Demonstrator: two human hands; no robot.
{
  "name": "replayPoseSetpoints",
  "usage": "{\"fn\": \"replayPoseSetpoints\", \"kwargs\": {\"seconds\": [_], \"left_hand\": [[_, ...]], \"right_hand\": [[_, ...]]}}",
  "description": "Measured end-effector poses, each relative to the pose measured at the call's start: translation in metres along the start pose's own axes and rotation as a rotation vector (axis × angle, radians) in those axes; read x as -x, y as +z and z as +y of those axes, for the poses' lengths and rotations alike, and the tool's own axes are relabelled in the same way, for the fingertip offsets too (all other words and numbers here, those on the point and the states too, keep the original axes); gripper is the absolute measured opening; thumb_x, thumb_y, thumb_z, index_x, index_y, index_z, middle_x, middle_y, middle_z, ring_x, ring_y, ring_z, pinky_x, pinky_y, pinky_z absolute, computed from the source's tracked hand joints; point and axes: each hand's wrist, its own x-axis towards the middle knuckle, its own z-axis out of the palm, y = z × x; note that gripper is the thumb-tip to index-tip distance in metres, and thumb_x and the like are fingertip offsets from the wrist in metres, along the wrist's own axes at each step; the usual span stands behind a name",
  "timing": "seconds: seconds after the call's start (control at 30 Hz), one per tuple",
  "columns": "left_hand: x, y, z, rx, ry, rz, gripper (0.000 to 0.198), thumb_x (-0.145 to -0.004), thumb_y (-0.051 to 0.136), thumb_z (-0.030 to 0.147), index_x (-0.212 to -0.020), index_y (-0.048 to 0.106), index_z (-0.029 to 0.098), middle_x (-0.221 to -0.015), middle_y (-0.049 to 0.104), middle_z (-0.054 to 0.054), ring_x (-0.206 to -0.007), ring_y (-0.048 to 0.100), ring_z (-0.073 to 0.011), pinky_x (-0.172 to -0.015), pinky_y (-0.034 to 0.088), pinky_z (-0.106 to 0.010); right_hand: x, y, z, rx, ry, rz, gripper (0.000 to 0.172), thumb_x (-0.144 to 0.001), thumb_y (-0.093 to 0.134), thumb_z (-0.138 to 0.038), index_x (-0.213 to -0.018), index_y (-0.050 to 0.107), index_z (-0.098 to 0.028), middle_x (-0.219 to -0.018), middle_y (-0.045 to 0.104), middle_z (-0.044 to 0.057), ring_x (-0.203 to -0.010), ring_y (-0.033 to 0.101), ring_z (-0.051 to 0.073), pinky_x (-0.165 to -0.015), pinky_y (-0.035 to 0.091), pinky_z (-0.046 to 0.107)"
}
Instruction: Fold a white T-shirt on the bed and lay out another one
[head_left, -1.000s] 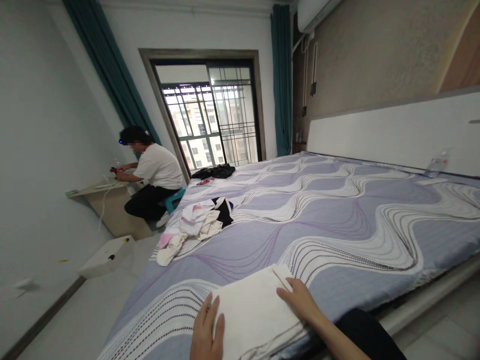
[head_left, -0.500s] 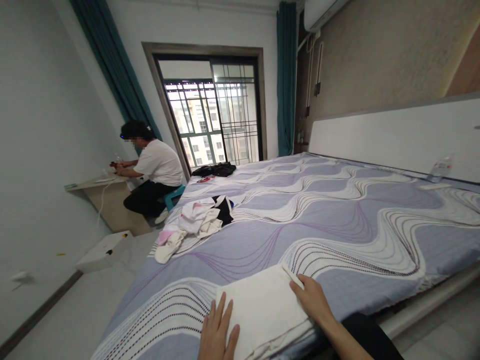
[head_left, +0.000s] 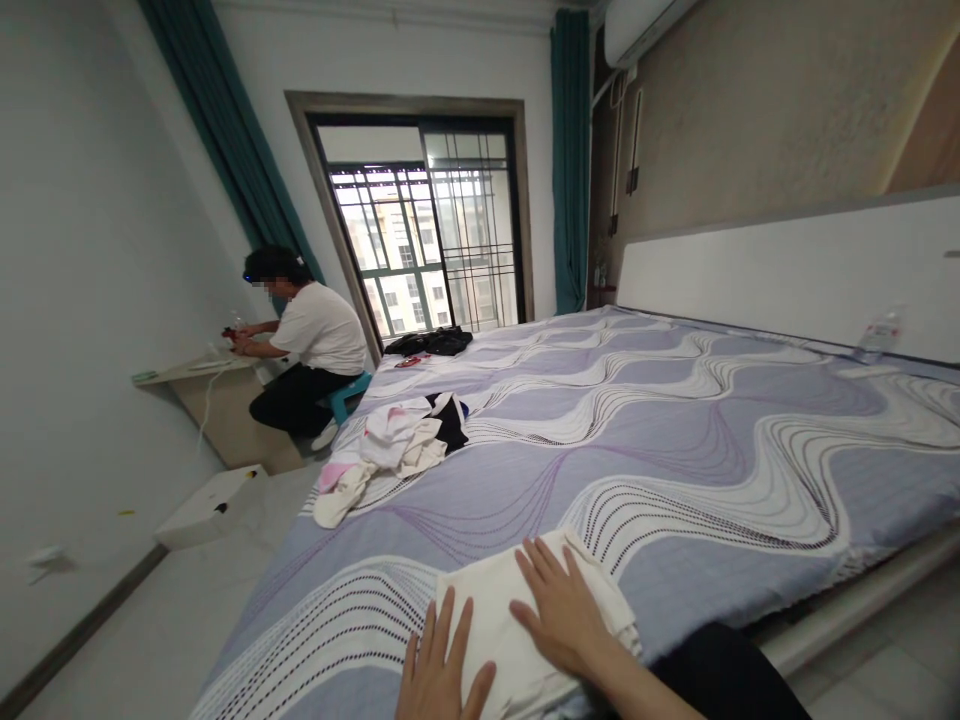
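Observation:
A folded cream cloth (head_left: pixel 491 605) lies at the near edge of the bed (head_left: pixel 675 440). My left hand (head_left: pixel 442 670) rests flat on its left side, fingers stretched out. Flat across the cloth's middle and right part lies my right hand (head_left: pixel 559 605), fingers spread, pressing down on it. Neither hand grips anything.
A heap of white, pink and black clothes (head_left: pixel 390 445) lies on the bed's left side, with dark clothes (head_left: pixel 431 342) further back. Another person (head_left: pixel 304 345) sits at a wall shelf by the window. A white box (head_left: pixel 210 505) sits on the floor. A plastic bottle (head_left: pixel 877 335) stands by the headboard.
My right hand has slid left from the cloth's right corner onto its middle. My left hand has stayed on the left side of the cloth.

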Motion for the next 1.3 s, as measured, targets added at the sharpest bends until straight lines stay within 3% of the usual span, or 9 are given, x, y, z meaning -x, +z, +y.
{"fn": "replayPoseSetpoints", "kwargs": {"seconds": [0.13,0.27,0.37,0.47,0.63,0.77,0.97,1.2,1.3], "left_hand": [[0.000,-0.006,0.003,0.005,-0.028,-0.032,0.060,-0.090,0.034,0.052,-0.145,0.027,0.031,-0.158,0.018,0.001,-0.146,0.016,-0.0275,-0.117,0.023,-0.052],[-0.001,-0.009,0.006,0.014,-0.040,-0.050,0.060,-0.089,0.033,0.053,-0.145,0.026,0.031,-0.157,0.016,0.002,-0.146,0.015,-0.0273,-0.118,0.021,-0.052],[0.000,-0.012,0.006,0.016,-0.039,-0.068,0.061,-0.089,0.034,0.054,-0.145,0.026,0.030,-0.157,0.016,0.002,-0.146,0.015,-0.0273,-0.118,0.021,-0.052],[0.001,-0.014,0.007,0.006,-0.046,-0.069,0.061,-0.089,0.034,0.053,-0.145,0.026,0.030,-0.157,0.015,0.002,-0.146,0.015,-0.0272,-0.118,0.021,-0.051],[0.001,-0.011,0.008,-0.006,-0.051,-0.032,0.060,-0.089,0.035,0.051,-0.144,0.028,0.030,-0.157,0.018,0.002,-0.146,0.017,-0.0269,-0.117,0.023,-0.051],[0.001,-0.009,0.008,0.000,-0.056,-0.025,0.060,-0.088,0.037,0.051,-0.144,0.030,0.030,-0.157,0.020,0.001,-0.146,0.019,-0.0271,-0.117,0.023,-0.051],[0.001,-0.007,0.008,-0.018,-0.059,-0.008,0.060,-0.088,0.038,0.050,-0.144,0.030,0.030,-0.157,0.020,0.002,-0.146,0.020,-0.0269,-0.117,0.024,-0.051],[0.001,-0.002,0.006,-0.034,-0.044,0.035,0.059,-0.088,0.038,0.051,-0.143,0.031,0.031,-0.156,0.023,0.002,-0.145,0.022,-0.0269,-0.116,0.024,-0.050],[0.001,-0.002,0.005,-0.021,-0.036,0.034,0.059,-0.088,0.038,0.051,-0.144,0.031,0.031,-0.157,0.022,0.001,-0.145,0.021,-0.0276,-0.116,0.024,-0.050]], "right_hand": [[-0.013,-0.008,0.048,0.099,0.322,0.088,0.067,-0.096,0.025,-0.056,-0.150,0.028,-0.015,-0.157,0.022,0.008,-0.145,0.015,0.030,-0.116,0.009,0.055],[-0.015,-0.004,0.071,0.179,0.473,0.199,0.061,-0.096,0.031,-0.042,-0.148,0.030,-0.010,-0.157,0.024,0.011,-0.144,0.015,0.033,-0.113,0.009,0.060],[-0.014,-0.003,0.075,0.107,0.408,0.316,0.054,-0.093,0.037,-0.031,-0.144,0.040,-0.013,-0.149,0.041,0.012,-0.138,0.031,0.031,-0.110,0.018,0.053],[-0.018,-0.010,0.081,-0.009,0.359,0.378,0.036,-0.090,0.044,-0.031,-0.118,0.063,-0.017,-0.118,0.066,0.012,-0.113,0.055,0.027,-0.099,0.032,0.040],[-0.028,-0.019,0.095,-0.106,0.412,0.404,0.030,-0.089,0.047,-0.036,-0.074,0.067,-0.020,-0.081,0.071,0.006,-0.081,0.062,0.023,-0.080,0.036,0.035],[-0.032,-0.016,0.100,-0.217,0.376,0.437,0.024,-0.085,0.050,-0.036,-0.083,0.070,-0.023,-0.087,0.072,0.003,-0.084,0.062,0.021,-0.079,0.036,0.032],[-0.043,-0.014,0.108,-0.436,0.377,0.492,0.031,-0.081,0.046,-0.043,-0.065,0.061,-0.022,-0.067,0.066,0.003,-0.067,0.056,0.020,-0.066,0.037,0.030],[-0.051,-0.020,0.104,-0.721,0.303,0.436,0.042,-0.084,0.037,-0.055,-0.073,0.056,-0.020,-0.072,0.064,0.004,-0.069,0.057,0.019,-0.061,0.044,0.028],[-0.049,-0.022,0.099,-0.732,0.275,0.397,0.037,-0.083,0.043,-0.053,-0.087,0.058,-0.019,-0.078,0.062,0.002,-0.075,0.058,0.019,-0.067,0.046,0.028]]}}
